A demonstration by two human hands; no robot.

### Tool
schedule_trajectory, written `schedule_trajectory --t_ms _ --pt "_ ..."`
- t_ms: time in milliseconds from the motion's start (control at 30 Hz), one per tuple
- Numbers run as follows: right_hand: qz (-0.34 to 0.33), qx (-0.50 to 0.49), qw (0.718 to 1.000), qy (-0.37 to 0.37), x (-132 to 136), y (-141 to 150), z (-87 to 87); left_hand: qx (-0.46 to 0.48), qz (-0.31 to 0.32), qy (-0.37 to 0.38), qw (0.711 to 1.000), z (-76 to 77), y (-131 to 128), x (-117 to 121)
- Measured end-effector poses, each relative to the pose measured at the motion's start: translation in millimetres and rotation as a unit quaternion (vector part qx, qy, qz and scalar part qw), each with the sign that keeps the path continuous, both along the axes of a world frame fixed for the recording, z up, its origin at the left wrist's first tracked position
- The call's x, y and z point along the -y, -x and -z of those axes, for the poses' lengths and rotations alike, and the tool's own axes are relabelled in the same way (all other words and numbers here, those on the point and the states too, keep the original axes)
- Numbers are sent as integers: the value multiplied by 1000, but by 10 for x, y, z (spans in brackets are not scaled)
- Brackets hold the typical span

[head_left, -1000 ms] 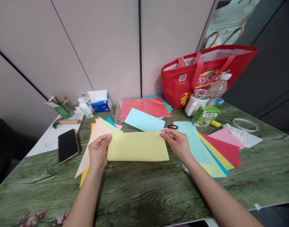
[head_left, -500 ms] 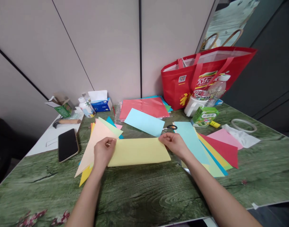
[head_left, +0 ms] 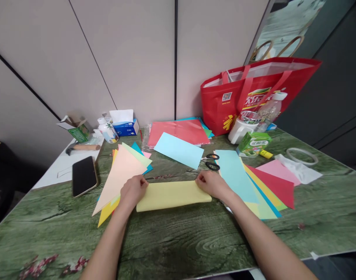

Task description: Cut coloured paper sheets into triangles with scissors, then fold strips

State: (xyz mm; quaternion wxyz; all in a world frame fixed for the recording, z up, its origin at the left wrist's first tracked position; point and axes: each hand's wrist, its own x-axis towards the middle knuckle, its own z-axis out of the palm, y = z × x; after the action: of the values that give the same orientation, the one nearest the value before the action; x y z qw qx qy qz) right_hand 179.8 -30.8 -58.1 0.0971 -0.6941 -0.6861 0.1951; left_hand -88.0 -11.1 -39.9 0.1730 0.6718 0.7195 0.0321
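Observation:
A folded sheet of yellow paper [head_left: 173, 197] lies low over the table, its long fold or edge toward me. My left hand [head_left: 134, 189] pinches its far left corner, fingers curled. At the far right corner my right hand [head_left: 212, 183] grips the same sheet, fingertips partly hidden. Scissors with black handles [head_left: 213, 166] rest just beyond my right hand, blades partly under a light blue paper strip [head_left: 178, 150]. Fanned coloured sheets [head_left: 122, 171] lie beside my left hand, a peach one on top. Another fan, topped by a pale blue sheet [head_left: 234, 175], is beside my right forearm.
A phone [head_left: 84, 176] and a hammer [head_left: 83, 147] lie at the left. Along the back stand a tissue box [head_left: 125, 127], a red paper pack [head_left: 178, 132], a white mug [head_left: 240, 130], a green carton [head_left: 253, 144] and a red bag [head_left: 217, 105]. A tape roll [head_left: 302, 156] lies right.
Both hands have brought the yellow paper down and nearer to me, toward the table. The scissors' handles, partly covered before, now show fully.

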Motion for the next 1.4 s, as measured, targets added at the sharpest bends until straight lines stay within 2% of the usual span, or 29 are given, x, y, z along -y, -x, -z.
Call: schedule_trajectory --t_ms 233,333,400,500,667,800,900,1100,1233,1400 --pt "7 48 998 45 13 1 -62 -60 25 -16 998 -74 -90 61" --pt "6 58 998 34 20 -6 -122 -65 67 -42 995 -88 -128 81" --pt "-24 49 998 13 31 15 -157 -51 125 -55 989 -79 -155 94" --pt "-106 20 994 -9 39 81 -175 -19 211 -59 976 -49 -179 105" --pt "-204 -1 979 28 -23 125 -228 -24 274 -51 960 -61 -180 90" --pt "-244 8 964 102 -123 135 -364 -62 295 -33 953 -97 -239 91" --pt "-239 23 960 146 -186 236 -424 -82 306 -20 948 -86 -292 79" --pt "-224 11 961 160 -227 383 -403 -77 334 10 939 -97 -324 57" --pt "-248 35 957 147 -124 346 -358 -92 325 -6 941 -148 -417 165" --pt "-233 66 969 50 142 410 -240 -108 323 -38 939 -145 -520 313"
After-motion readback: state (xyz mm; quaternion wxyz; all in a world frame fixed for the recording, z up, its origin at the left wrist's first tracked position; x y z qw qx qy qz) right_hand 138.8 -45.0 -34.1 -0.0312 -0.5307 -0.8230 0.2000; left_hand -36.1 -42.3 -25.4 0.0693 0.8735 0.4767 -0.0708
